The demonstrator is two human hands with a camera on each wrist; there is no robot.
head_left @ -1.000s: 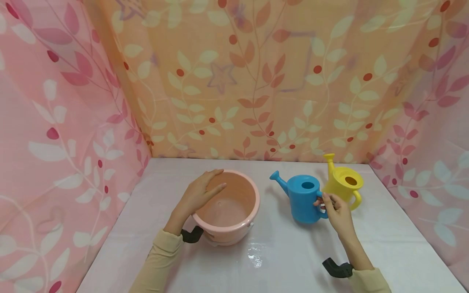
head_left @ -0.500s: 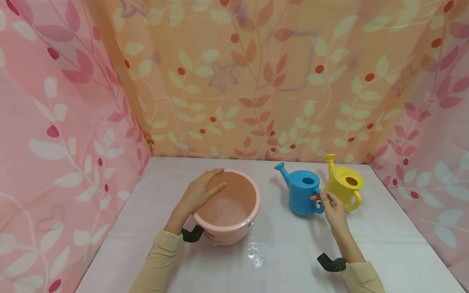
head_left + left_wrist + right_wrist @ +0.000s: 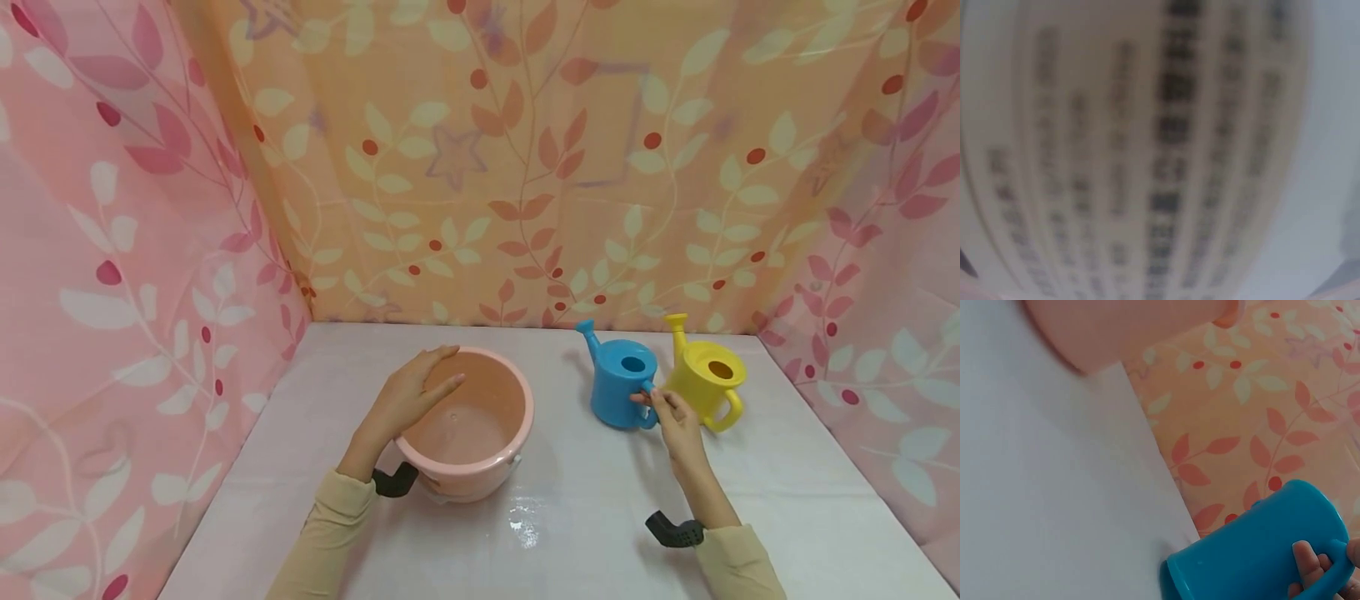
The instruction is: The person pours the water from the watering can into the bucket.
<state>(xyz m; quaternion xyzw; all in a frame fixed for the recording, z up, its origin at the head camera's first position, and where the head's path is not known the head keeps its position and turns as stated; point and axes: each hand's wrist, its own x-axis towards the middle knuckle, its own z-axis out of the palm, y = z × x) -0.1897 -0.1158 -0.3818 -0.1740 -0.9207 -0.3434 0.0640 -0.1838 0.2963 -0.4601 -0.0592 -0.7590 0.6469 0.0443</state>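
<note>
My right hand (image 3: pixel 678 421) grips the handle of a blue watering can (image 3: pixel 618 392), with fingers through the handle loop. The can stands upright, its spout pointing back and left. In the right wrist view the same blue can (image 3: pixel 1260 550) fills the bottom right, with fingertips against its side. My left hand (image 3: pixel 405 396) rests on the left rim of a pink bucket (image 3: pixel 480 471), fingers extended along the rim and thumb over the opening. Close beside the blue can stands a yellow watering can (image 3: pixel 697 387). A blurred printed label (image 3: pixel 1135 156) fills most of the left wrist view.
A white-covered table (image 3: pixel 577 517) carries everything. Patterned cloth hangs at the back (image 3: pixel 525 167), at the left (image 3: pixel 112 333) and at the right (image 3: pixel 900 317). The right wrist view also shows the pink bucket's side (image 3: pixel 1122 331).
The blue watering can has moved back across the table in my right hand, closer alongside the yellow can, and its spout has swung further back. My left hand and the bucket have stayed put.
</note>
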